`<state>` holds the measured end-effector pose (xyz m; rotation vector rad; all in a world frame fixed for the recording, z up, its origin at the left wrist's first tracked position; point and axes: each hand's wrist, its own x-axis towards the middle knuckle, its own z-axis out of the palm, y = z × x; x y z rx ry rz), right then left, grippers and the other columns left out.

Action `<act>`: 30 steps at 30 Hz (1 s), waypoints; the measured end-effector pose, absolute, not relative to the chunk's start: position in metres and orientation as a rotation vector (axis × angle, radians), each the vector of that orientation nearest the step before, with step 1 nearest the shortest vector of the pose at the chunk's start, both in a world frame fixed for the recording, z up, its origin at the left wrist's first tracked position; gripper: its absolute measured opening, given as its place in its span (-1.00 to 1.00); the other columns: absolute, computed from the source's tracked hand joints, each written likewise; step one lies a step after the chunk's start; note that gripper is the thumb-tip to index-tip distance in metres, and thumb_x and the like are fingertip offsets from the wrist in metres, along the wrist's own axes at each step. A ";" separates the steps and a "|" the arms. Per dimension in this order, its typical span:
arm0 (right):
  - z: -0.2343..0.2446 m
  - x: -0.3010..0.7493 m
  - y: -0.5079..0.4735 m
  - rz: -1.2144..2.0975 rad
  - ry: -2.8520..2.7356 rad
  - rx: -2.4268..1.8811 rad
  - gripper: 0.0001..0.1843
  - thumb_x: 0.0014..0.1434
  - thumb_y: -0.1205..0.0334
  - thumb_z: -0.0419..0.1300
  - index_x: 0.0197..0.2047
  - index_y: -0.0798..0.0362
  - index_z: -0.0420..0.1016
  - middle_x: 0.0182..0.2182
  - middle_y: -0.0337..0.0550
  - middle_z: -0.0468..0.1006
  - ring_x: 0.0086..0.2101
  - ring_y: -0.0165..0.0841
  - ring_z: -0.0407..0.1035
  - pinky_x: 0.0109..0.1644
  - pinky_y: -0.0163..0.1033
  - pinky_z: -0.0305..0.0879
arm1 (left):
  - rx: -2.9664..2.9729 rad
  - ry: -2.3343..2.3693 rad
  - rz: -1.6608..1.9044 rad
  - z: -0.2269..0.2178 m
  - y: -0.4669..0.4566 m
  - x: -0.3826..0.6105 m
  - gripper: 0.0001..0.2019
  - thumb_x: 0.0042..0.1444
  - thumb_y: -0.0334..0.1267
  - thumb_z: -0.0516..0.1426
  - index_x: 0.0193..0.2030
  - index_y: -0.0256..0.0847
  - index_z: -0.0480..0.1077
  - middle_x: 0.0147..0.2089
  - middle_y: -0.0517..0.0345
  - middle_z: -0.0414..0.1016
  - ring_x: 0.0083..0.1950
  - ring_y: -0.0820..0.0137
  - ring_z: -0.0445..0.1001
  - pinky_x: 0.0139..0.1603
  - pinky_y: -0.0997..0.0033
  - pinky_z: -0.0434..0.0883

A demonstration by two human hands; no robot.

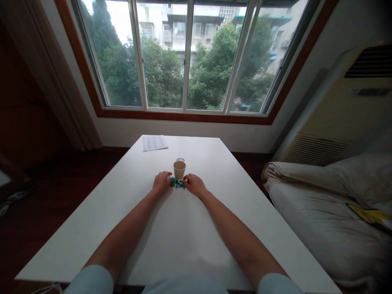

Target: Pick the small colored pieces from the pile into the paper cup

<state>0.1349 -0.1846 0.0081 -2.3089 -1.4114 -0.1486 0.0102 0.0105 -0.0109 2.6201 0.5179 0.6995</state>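
Note:
A small pile of blue, green and black pieces [177, 183], too small to tell their kind, lies on the white table [180, 228]. Just behind it stands an upright brown paper cup [179, 169]; its inside cannot be made out. My left hand [162, 181] rests at the pile's left edge, fingers curved and thumb apart from them. On the opposite side, my right hand [195, 184] has its fingertips at the pile's right edge, also curved with a gap at the thumb. Nothing shows held in either hand.
Behind the cup lies a thin dark loop [180, 159]. Printed paper sheets [155, 142] are at the table's far left corner. A sofa with a pale cover [306, 212] stands to the right, and a window [183, 61] is beyond the table.

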 end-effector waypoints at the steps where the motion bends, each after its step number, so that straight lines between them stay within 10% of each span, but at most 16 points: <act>1: 0.009 0.134 -0.185 -0.149 -1.432 -2.303 -0.76 0.33 0.04 0.14 -0.09 -0.07 0.57 -0.23 -0.15 0.52 -0.17 -0.32 0.37 -0.13 -0.29 0.18 | 2.634 0.496 0.686 -0.010 0.009 0.010 -0.69 0.19 -0.24 0.10 0.03 -0.14 0.52 0.05 -0.01 0.53 0.06 0.18 0.41 0.12 0.20 0.30; 30: 0.014 0.126 -0.185 -0.115 -1.509 -2.250 -0.73 0.27 0.06 0.21 0.00 -0.09 0.55 -0.21 -0.16 0.51 -0.17 -0.33 0.37 -0.12 -0.30 0.19 | 2.652 0.376 0.596 0.001 -0.001 0.006 -0.78 0.19 -0.24 0.11 -0.14 -0.10 0.59 -0.19 0.06 0.47 -0.10 0.30 0.44 -0.08 0.35 0.33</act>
